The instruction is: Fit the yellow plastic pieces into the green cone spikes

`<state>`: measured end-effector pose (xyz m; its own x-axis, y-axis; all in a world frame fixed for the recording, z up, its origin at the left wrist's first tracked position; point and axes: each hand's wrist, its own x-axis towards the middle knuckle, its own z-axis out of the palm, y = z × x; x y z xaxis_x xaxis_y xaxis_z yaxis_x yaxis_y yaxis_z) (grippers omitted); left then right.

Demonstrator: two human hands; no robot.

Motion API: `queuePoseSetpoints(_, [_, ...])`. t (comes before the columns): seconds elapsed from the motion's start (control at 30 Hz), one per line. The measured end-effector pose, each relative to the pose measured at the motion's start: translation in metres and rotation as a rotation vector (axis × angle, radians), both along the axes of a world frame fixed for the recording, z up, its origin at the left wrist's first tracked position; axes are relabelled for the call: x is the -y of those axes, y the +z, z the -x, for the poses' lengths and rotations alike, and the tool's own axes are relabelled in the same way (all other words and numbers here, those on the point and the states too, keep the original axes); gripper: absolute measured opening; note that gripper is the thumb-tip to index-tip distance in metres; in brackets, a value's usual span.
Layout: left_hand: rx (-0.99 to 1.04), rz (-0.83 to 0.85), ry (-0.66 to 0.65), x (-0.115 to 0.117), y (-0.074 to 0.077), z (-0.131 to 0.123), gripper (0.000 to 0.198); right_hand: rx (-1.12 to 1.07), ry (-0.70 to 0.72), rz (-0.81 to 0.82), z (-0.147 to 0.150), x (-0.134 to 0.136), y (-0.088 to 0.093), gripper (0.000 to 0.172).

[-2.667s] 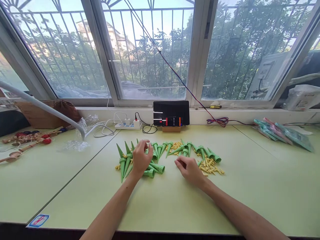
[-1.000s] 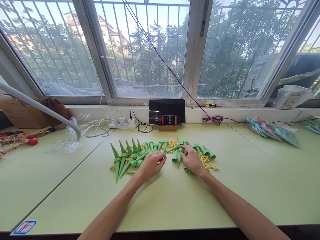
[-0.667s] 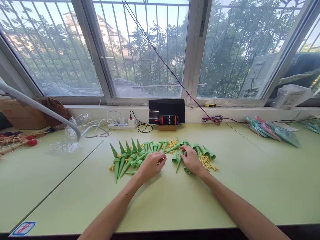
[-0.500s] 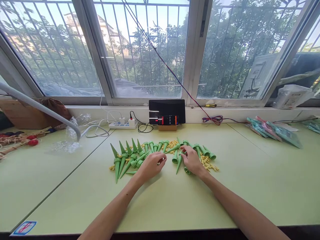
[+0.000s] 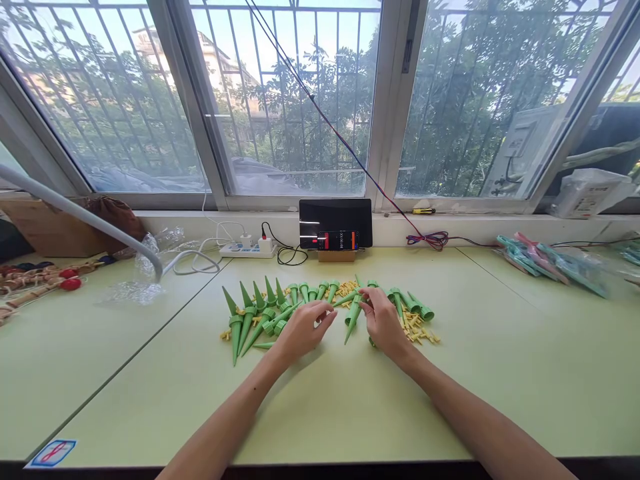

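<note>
My right hand pinches the wide top of a green plastic spike, whose tapered tip points down and toward me. Left of it, my left hand hovers with curved fingers, thumb and fingertips a little apart. I see nothing between them. Beside the left hand lie several more green spikes with ribbed caps, some of them hidden behind the fingers. Open-ended green cones lie beyond the right hand. Small yellow branched pieces are heaped beside that wrist, and others lie behind the hands.
At the back, a phone leans on a dark tablet. A power strip with cables stands left of them. Bagged items lie at the right. A grey tube crosses the left side, near beaded wooden pieces.
My right hand has brought the green spike slightly left and up, its tip swinging left. The left hand stays almost in place, its thumb a little farther out.
</note>
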<state>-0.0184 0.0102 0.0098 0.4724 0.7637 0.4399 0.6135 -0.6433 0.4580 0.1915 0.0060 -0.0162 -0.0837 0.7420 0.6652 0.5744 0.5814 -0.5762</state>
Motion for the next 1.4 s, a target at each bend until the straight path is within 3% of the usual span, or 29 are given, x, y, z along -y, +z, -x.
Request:
queuePoseSetpoints(0.17, [0.08, 0.021, 0.007, 0.002, 0.001, 0.0, 0.034, -0.036, 0.132, -0.032, 0.006, 0.004, 0.0, 0.019])
queuePoseSetpoints(0.67, [0.085, 0.039, -0.142, 0.012, 0.004, -0.005, 0.042, -0.063, 0.335, 0.007, 0.013, 0.016, 0.004, 0.021])
queuePoseSetpoints(1.03, [0.087, 0.008, -0.132, 0.011, 0.001, -0.008, 0.038, -0.096, 0.322, 0.042, 0.013, 0.017, 0.008, 0.018])
queuePoseSetpoints(1.27, [0.202, -0.062, 0.067, 0.006, -0.003, -0.008, 0.032, -0.058, 0.165, 0.071, 0.007, 0.008, 0.0, 0.025])
queuePoseSetpoints(1.4, [0.251, -0.057, 0.12, 0.004, 0.0, -0.008, 0.029, 0.067, 0.179, 0.152, 0.003, 0.004, -0.005, 0.032])
